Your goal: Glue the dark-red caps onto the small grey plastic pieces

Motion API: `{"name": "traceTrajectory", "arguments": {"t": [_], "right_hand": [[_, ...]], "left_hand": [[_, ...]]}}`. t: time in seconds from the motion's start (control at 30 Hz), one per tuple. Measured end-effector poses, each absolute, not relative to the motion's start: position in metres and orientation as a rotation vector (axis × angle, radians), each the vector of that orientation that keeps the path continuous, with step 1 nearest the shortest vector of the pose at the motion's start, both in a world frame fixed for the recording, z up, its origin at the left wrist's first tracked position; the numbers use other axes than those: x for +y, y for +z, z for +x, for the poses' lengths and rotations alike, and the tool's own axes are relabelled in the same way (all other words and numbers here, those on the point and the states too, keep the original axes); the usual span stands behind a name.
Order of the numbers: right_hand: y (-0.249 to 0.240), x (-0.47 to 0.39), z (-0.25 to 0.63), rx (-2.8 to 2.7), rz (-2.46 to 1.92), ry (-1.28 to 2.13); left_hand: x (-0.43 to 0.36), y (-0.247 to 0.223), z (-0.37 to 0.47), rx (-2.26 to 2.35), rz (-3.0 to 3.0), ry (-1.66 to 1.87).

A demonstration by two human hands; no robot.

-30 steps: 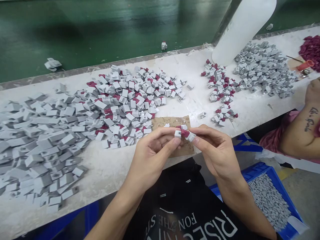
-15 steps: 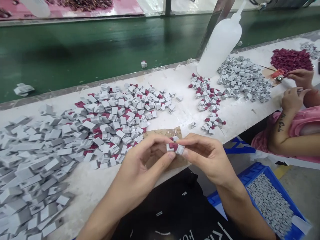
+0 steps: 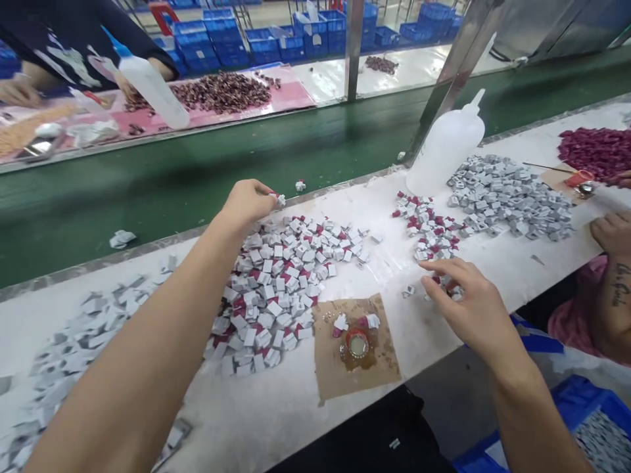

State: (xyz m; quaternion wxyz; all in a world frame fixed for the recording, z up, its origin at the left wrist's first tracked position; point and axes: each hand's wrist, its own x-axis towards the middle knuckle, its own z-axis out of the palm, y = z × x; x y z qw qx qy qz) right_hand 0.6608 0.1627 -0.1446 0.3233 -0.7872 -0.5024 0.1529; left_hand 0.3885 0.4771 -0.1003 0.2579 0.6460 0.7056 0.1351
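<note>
Grey-and-maroon piece (image 3: pixel 280 200) out at the tabletop's (image 3: pixel 236 407) far edge, pinched in the fingertips of the left hand (image 3: pixel 249 200), arm at full stretch! A fingertip grip probably suits something so small. Over by the near right edge, the right hand (image 3: pixel 466 299) hangs with thumb and fingers parted, nothing visible between them, right above a small mixed cluster (image 3: pixel 431 223). Between the arms, near the front edge, brown cardboard (image 3: pixel 330 381) carries a red-rimmed cap (image 3: pixel 357 343) and loose pieces; it's dark with wet around the cap, so it likely shields the white surface from drips. Bigger mixed heap (image 3: pixel 280 269) to its left; grey parts (image 3: pixel 507 197) beyond the bottle (image 3: pixel 441 157), seemingly grouped by kind. Green belt (image 3: pixel 345 144) runs behind, a co-worker's hand (image 3: pixel 131 89) across it, blue crates (image 3: pixel 261 46) stacked farther back!
</note>
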Motion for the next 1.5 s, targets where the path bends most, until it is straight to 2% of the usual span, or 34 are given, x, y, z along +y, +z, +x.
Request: {"name": "traceTrajectory", "arguments": {"t": [0.37, 0.63, 0.77, 0.9, 0.97, 1.1, 1.3, 1.5], "right_hand": [[-0.161, 0.149, 0.657, -1.192, -2.005, 0.418], [-0.148, 0.148, 0.634, -1.148, -1.915, 0.377], [-0.135, 0.154, 0.611, -1.077, -1.756, 0.503], [-0.123, 0.159, 0.582, -0.971, -1.485, 0.739], [-0.12, 0.158, 0.566, -0.983, -1.413, 0.787], [-0.121, 0.148, 0.544, -1.113, -1.398, 0.792], [-0.122, 0.139, 0.529, -1.222, -1.368, 0.776], [-0.124, 0.142, 0.536, -1.195, -1.278, 1.022]], "left_hand": [[0.533, -0.12, 0.396, 2.065, 1.855, 0.222], [0.513, -0.119, 0.418, 1.78, 2.154, 0.275], [0.461, -0.094, 0.421, 1.571, 2.104, 0.344], [0.343, -0.076, 0.411, 1.231, 1.973, 0.451], [0.279, -0.076, 0.404, 1.003, 1.614, 0.624], [0.196, -0.089, 0.39, 0.985, 0.994, 0.85], [0.165, -0.099, 0.374, 1.002, 0.842, 1.055], [0.158, -0.093, 0.323, 1.15, 1.322, 0.843]]}}
